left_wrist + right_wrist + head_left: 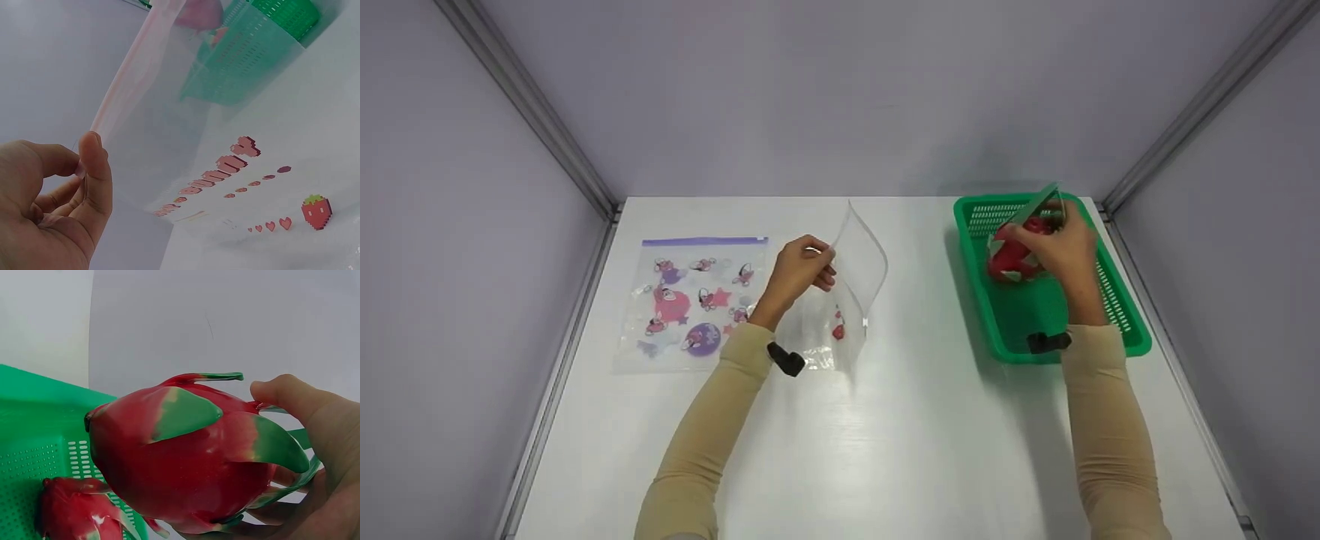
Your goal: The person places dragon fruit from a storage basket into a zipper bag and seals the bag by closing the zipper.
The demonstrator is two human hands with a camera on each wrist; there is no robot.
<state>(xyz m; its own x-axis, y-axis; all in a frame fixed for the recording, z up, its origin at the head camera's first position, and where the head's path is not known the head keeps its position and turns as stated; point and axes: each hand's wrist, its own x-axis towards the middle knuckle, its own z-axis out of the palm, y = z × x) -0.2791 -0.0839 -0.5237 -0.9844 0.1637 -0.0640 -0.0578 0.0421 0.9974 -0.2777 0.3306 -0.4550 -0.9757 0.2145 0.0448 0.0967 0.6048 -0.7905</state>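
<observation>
- A white table [922, 465] runs from the near side to the back of the booth, its top glossy under the light.
- Closest to me are two tan sleeves, the left one [690, 442] and the right one [1110, 420], each with a small black device at the cuff.
- Past the cuff, the left hand [802, 266] pinches the edge of a clear bag [840, 330] between thumb and forefinger; the remaining fingers are loosely bent.
- That bag rises off the table with its mouth gaping to the right, printed with red hearts, a strawberry and lettering (I can make out "BUNNY" from the left wrist).
- Beside it, on the left, a second bag [697, 300] lies flat, with a purple strip along its far edge and pink and purple cartoon prints.
- Over on the right, the right hand [1069, 244] grips a red dragon fruit [185, 455] by its leafy end, thumb on one side, fingers curled on the other, above the green basket [994, 330].
- A second dragon fruit [79, 512] lies in the basket, near its slotted wall.
- Farthest off stands the pale back wall [840, 105], met by side walls along grey metal posts [540, 120].
</observation>
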